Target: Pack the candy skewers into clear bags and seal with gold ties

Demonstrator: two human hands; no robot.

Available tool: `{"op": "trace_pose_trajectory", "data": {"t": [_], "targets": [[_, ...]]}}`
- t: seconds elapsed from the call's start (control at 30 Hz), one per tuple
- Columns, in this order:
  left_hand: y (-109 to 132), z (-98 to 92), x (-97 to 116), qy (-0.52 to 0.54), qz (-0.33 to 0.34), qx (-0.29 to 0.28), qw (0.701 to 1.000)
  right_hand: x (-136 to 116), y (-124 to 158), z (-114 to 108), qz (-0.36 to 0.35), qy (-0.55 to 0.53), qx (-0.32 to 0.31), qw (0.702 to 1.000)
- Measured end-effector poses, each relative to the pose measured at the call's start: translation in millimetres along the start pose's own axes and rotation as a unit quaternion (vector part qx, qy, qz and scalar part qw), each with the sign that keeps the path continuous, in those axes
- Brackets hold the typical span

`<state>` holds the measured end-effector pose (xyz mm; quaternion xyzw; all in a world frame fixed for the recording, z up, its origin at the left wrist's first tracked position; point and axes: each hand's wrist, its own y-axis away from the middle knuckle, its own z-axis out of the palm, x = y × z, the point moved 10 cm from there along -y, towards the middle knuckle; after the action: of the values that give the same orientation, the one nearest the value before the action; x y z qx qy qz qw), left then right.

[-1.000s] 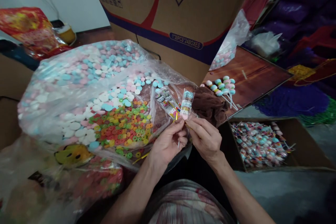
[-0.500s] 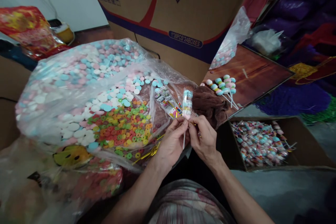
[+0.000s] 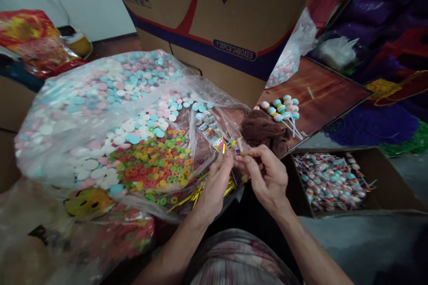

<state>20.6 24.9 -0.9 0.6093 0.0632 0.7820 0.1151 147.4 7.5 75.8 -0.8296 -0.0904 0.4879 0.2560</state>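
Note:
My left hand (image 3: 217, 182) is closed, its thumb and finger pinched by a yellow twist tie (image 3: 224, 147). Close beside it, my right hand (image 3: 267, 177) pinches the wrapped candy stick (image 3: 240, 153), which is partly hidden between the hands. Printed wrappers (image 3: 210, 130) lie just beyond my left hand, and a brown cloth (image 3: 264, 129) is bunched past my right hand. More gold ties (image 3: 190, 197) lie under and left of my left hand. Ring candies (image 3: 157, 160) and pastel candies (image 3: 133, 124) spread over the open plastic bag on the left.
A large cardboard box (image 3: 207, 22) stands behind the bag. Several unwrapped candy sticks (image 3: 286, 111) lie on the brown table (image 3: 321, 93) at the right. Lower down at the right, an open carton (image 3: 391, 187) holds many wrapped candies (image 3: 334, 182). A red bag (image 3: 36, 44) is at the far left.
The wrapped candy stick, upright between my hands before, has tipped down and is now mostly hidden. My right hand has shifted slightly right, and a gold tie shows at my left fingertips.

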Motion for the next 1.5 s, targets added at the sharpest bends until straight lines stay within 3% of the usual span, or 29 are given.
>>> {"op": "trace_pose_trajectory", "data": {"t": [0.13,0.3,0.5,0.67,0.83,0.9,1.03,1.13,1.2,1.27,1.4,1.5], "targets": [[3,8.4,-3,0.007,-0.018,-0.02,1.0,6,8,0,0.046,-0.05,0.017,0.998],[8,28.6,3,0.107,-0.039,-0.078,0.99,9,12,-7,0.103,-0.116,0.019,0.988],[2,30.1,-3,0.19,-0.046,-0.022,0.98,38,33,-4,0.213,-0.226,-0.029,0.95],[0,25.8,-20,0.077,-0.047,0.019,0.996,66,69,10,0.297,-0.28,-0.084,0.909],[-2,44.1,-18,-0.033,0.013,-0.072,0.997,91,93,-18,0.354,-0.343,0.043,0.869],[-6,29.7,-10,-0.068,0.05,-0.039,0.996,106,96,-39,0.365,-0.388,0.11,0.839],[-17,-23.5,5,-0.142,0.084,0.061,0.984,151,99,-98,0.374,-0.45,0.255,0.769],[-21,-56.4,12,-0.159,0.082,0.102,0.979,181,102,-125,0.396,-0.423,0.316,0.751],[-20,-69.7,15,-0.161,0.08,0.122,0.976,183,97,-125,0.399,-0.39,0.313,0.769],[-18,-75.6,17,-0.16,0.081,0.133,0.975,167,86,-110,0.376,-0.353,0.276,0.811],[-21,-75.5,14,-0.162,0.079,0.131,0.975,102,52,-65,0.254,-0.17,0.157,0.939],[-34,-66.7,16,-0.215,0.093,0.103,0.967,54,30,-16,0.116,-0.034,0.014,0.993]]}}
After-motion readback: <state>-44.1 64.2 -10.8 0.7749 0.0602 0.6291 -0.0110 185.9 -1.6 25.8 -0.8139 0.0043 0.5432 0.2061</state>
